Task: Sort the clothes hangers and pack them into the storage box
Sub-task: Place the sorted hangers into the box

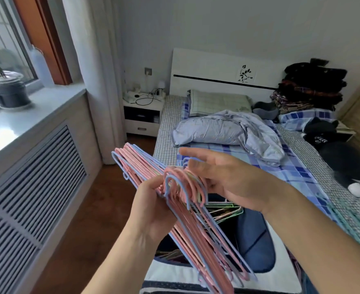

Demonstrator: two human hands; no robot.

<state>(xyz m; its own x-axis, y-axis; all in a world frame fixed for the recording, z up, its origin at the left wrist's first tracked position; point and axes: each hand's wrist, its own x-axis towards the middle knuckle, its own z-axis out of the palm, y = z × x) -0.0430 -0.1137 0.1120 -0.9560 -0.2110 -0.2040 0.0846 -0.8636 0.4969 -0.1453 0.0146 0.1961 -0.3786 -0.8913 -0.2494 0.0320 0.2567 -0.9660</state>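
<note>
unmade bed (259,153), nightstand (142,115), potted plant (7,90)

left hand (151,209) – bare, sleeveless forearm | right hand (223,177) – same

The hangers (196,230) are pink and light blue. The storage box (257,249) is dark blue with a white rim. The bedsheet (291,166) is blue-and-white plaid; the headboard (206,66) is white with a black leaf motif.

Hangers (196,230) bunched between left hand (151,211) and right hand (227,177), above storage box (257,247) holding more. Bed (302,172) behind, pillow (217,102) at headboard edge; nightstand (143,117) left.
</note>
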